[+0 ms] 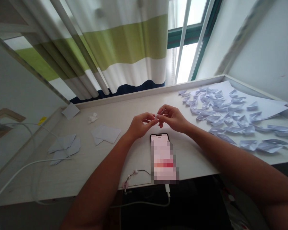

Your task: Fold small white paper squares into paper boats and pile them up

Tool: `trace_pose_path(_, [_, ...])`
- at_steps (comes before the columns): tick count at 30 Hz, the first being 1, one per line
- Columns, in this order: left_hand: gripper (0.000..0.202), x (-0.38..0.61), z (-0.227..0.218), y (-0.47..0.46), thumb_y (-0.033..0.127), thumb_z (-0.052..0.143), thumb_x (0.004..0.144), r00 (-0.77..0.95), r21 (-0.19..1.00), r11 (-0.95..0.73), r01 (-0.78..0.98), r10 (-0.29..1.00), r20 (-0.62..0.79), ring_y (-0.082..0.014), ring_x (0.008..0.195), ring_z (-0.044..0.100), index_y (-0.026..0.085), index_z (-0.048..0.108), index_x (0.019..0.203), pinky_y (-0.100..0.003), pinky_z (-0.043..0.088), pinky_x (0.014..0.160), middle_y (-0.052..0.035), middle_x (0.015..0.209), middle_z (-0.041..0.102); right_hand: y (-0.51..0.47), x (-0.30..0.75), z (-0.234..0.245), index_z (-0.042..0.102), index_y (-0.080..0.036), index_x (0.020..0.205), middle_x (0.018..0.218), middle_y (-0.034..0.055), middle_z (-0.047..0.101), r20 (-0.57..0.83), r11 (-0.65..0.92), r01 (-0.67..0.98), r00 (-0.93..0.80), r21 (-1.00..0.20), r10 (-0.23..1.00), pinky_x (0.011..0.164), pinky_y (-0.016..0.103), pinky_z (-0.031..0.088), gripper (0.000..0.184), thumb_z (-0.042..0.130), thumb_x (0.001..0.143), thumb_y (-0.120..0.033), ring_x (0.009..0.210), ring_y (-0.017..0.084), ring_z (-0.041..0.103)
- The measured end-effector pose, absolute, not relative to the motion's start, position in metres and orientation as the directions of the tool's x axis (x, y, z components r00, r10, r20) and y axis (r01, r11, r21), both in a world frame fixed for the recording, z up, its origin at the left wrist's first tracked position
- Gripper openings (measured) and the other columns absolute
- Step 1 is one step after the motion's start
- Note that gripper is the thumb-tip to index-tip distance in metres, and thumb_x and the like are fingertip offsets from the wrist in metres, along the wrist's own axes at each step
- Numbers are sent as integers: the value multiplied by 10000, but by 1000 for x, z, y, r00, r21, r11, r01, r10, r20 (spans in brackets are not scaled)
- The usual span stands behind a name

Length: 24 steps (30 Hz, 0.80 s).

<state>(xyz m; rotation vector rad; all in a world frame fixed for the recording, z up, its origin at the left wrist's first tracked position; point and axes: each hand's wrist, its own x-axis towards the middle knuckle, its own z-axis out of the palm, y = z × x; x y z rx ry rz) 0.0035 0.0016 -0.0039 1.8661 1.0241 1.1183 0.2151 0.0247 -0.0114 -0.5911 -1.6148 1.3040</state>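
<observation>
My left hand (141, 124) and my right hand (171, 118) meet above the middle of the white desk (124, 108). Both pinch one small piece of white paper (155, 117) between their fingertips; its shape is too small to make out. Just below the hands a phone (162, 158) lies on the desk with its screen lit, and a cable (166, 196) is plugged into its near end.
Several folded white paper boats (220, 108) cover the right side of the desk, on flat white sheets (261, 105). Loose paper squares (105, 133) and folded pieces (63, 148) lie on the left, with a crumpled scrap (92, 118). A white cable (24, 166) crosses the left. Striped curtains (115, 48) hang behind.
</observation>
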Motion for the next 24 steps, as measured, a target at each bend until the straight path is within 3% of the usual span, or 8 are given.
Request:
trace_pose_path(5, [392,4,-9,4,508,929,824,316,936,-325,131,909,272,-239,904,806,162,757,886,-390,638,844,-115,1007,846,24,215,-12,657,-221,1182,731,-48,733,362,319,-173,-453,-932,815,579,305,624,506,917,884,-537,584,155,728])
trace_pose_path(10, [486,4,-9,5,442,974,800,318,965,-261,-39,912,259,-214,857,819,173,731,1122,-366,651,826,-85,1006,841,25,215,-11,733,-201,1094,839,7,764,419,390,-157,-411,-907,809,573,320,641,438,900,895,-554,605,149,718])
trace_pose_path(13, [533,3,-8,7,428,942,842,334,963,-265,-41,905,263,-200,805,813,176,728,1259,-358,651,789,-110,1079,852,26,217,-12,777,-192,1089,901,23,765,443,437,-116,-423,-892,791,599,335,656,407,869,922,-551,626,146,714])
trace_pose_path(18, [391,6,-8,6,355,848,910,274,961,-278,16,925,263,-195,769,820,155,750,1231,-342,651,755,-136,1149,850,23,217,-15,763,-219,1283,876,1,734,444,498,48,-387,-866,808,597,334,633,402,808,966,-462,623,158,724])
trace_pose_path(24, [221,17,-3,0,283,785,924,192,980,-189,-66,961,199,-217,870,839,184,775,1122,-410,693,885,-65,1012,850,18,214,-9,825,-249,1025,920,49,756,571,638,220,-302,-738,764,683,375,648,175,726,1007,-392,724,191,725])
